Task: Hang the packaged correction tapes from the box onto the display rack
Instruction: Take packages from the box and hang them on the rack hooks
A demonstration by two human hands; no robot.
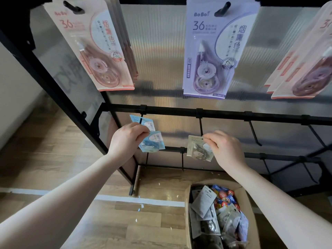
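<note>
My left hand pinches the top of a blue correction tape pack under the left hook of the middle rail; another blue pack hangs on that hook just behind. My right hand pinches the top of a grey-beige pack right at the tip of the neighbouring hook. On the floor below my right arm stands the open cardboard box, holding several more grey and colourful packs.
The black display rack has pink packs, a purple pack and more pink ones hanging on its top row. Bare hooks stick out to the right on the middle and lower rails. The floor is wood.
</note>
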